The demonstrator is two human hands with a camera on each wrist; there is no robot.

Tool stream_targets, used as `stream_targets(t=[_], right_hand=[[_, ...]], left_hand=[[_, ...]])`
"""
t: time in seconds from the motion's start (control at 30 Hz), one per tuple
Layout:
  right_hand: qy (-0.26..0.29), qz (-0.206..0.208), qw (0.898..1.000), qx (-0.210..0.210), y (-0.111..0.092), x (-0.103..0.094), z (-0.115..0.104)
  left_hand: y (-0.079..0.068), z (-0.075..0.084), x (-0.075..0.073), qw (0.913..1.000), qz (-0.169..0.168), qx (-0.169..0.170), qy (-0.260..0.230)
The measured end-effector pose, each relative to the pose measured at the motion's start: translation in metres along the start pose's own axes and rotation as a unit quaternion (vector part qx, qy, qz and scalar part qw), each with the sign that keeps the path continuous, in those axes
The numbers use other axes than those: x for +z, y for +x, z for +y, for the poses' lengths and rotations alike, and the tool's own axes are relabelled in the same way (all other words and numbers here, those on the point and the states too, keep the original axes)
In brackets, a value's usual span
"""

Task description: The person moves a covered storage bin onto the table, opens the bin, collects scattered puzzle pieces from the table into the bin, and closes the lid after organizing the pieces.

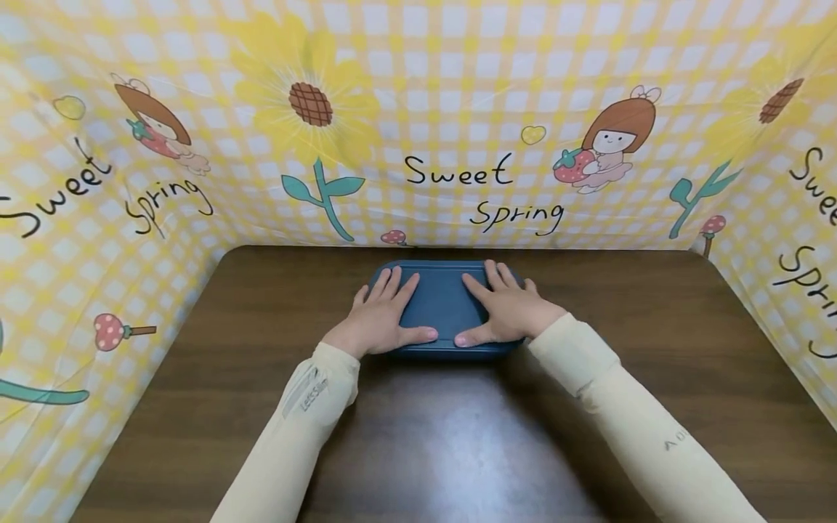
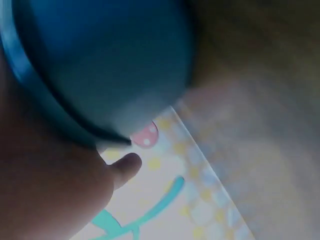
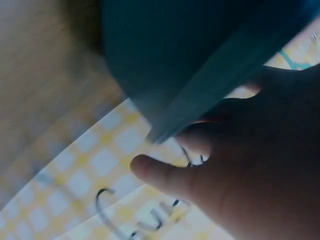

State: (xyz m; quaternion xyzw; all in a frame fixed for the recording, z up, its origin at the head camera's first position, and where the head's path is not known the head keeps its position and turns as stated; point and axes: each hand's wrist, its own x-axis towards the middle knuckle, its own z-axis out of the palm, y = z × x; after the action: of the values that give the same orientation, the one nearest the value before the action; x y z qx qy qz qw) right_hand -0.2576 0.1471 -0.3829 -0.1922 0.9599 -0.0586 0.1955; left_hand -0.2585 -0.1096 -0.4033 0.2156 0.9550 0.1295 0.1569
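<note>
A dark blue lidded box (image 1: 441,301) sits near the back edge of the table. My left hand (image 1: 382,312) lies on the left part of its lid, fingers straight and spread, thumb along the front rim. On the right part, my right hand (image 1: 506,309) rests the same way, its thumb pointing inward toward the left thumb. In the left wrist view, the box's side wall (image 2: 115,60) shows below the rim, with one finger (image 2: 127,167) past the edge. The right wrist view shows the box's other side (image 3: 155,55) and a finger (image 3: 160,172) beside its corner.
The brown wood-grain table (image 1: 418,436) reflects light in front of the box. A yellow checked cloth (image 1: 451,87) with printed flowers, figures and lettering stands as a wall behind the table and along both sides.
</note>
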Motion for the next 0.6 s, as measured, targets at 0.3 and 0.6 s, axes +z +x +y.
stream_targets(t=[0.3,0.6], right_hand=[[0.093,0.052,0.994,-0.005,-0.021,0.020,0.028],[0.199,0.039,0.979,-0.022,-0.031,0.032,0.040]], left_hand=[[-0.028,-0.025,0.014,0.9941,0.054,-0.033,-0.088],[-0.027,-0.009,0.025,0.9899,0.034,-0.051,-0.128]])
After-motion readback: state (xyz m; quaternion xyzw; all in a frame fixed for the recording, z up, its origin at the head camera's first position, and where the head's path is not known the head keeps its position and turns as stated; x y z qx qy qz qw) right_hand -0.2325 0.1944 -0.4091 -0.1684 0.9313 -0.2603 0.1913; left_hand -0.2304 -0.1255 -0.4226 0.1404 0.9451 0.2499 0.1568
